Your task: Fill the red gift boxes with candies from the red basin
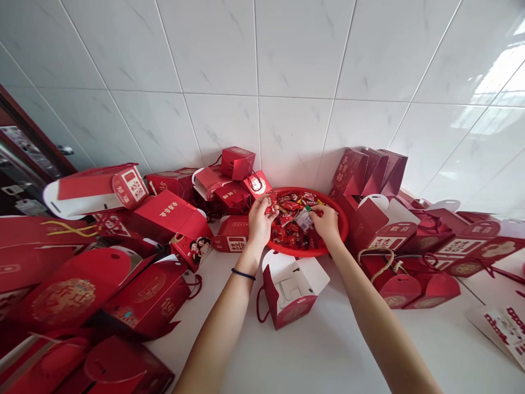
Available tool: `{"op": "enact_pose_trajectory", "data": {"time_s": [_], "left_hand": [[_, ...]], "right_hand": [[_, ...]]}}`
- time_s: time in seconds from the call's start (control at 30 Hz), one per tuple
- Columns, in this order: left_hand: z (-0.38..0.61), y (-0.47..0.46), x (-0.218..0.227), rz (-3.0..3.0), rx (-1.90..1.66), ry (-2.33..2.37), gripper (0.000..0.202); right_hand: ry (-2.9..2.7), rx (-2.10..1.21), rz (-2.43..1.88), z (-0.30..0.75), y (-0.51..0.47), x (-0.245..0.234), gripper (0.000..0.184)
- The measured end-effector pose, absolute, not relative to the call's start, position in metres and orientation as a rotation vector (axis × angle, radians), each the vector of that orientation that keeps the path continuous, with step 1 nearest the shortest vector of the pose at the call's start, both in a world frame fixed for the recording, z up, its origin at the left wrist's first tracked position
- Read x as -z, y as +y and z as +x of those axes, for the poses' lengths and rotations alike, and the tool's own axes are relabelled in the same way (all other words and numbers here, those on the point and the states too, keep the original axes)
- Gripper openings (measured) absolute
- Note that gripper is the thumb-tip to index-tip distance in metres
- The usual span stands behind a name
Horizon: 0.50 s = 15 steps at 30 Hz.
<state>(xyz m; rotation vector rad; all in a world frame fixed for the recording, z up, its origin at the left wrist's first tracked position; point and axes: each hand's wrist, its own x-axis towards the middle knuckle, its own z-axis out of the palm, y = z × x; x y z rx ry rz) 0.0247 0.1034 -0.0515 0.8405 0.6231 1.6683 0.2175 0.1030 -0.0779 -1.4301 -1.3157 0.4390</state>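
A round red basin (339, 232) full of wrapped sweets (290, 216) stands on the white floor against the tiled wall. My left hand (260, 220) is at its left rim, fingers pinched on a red wrapped sweet (270, 207); a dark band circles that wrist. My right hand (326, 223) reaches into the basin, fingers curled over the sweets and closed on a few, one with a green end. Just in front of the basin stands a small red gift box (290, 293) with its white flaps open.
Several red gift boxes and bags (164, 216) lie piled to the left, and more of these boxes (369, 169) lean on the wall and spread to the right. Flat printed cards (502, 328) lie at the far right. A dark door frame (24, 142) is at the left.
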Motion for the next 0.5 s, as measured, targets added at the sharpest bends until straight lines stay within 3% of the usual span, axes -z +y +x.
{"op": "enact_pose_trajectory", "data": {"time_s": [0.17,0.33,0.5], "left_hand": [[0.025,0.102,0.051,0.834,-1.665,0.581,0.026],[0.026,0.103,0.051,0.852,-1.649,0.615,0.028],[0.025,0.104,0.051,0.846,-1.640,0.628,0.025]], "right_hand": [[-1.384,-0.399,-1.374,0.215,0.094,0.070,0.031],[-1.894,-0.657,-1.240,0.183,0.087,0.063,0.006],[-2.129,-0.687,-1.308,0.151,0.087,0.065,0.019]]}}
